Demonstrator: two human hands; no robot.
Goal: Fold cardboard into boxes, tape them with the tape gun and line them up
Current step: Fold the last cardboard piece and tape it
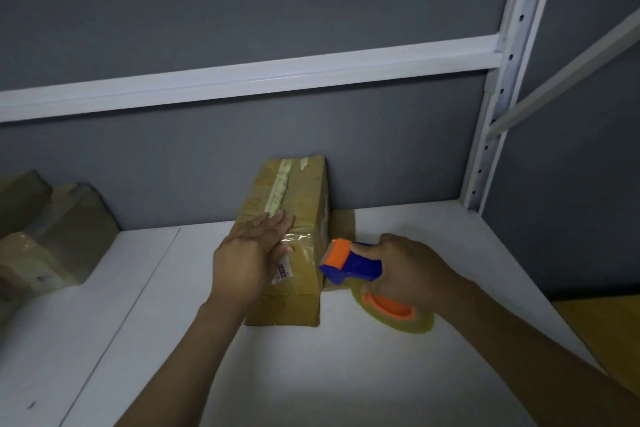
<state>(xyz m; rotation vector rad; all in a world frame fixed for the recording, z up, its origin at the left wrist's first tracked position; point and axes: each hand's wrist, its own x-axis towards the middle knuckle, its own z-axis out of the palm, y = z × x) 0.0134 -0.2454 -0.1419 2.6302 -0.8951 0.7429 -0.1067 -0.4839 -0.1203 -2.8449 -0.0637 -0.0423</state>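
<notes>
Your left hand (247, 253) lies flat, fingers straight and together, on the taped cardboard box (287, 239) standing on the white shelf (311, 374) against the grey wall. Your right hand (412, 270) curls round the blue-and-orange tape gun (353, 262), its nose at the box's right side; more boxes (52, 236) sit far left.

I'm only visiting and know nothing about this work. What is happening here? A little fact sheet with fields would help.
holding down: left hand, flat on top of the brown taped cardboard box
taping: right hand grips the blue and orange tape gun at the box's right side
surface: white shelf board
nearby: other brown taped boxes at the far left
</notes>
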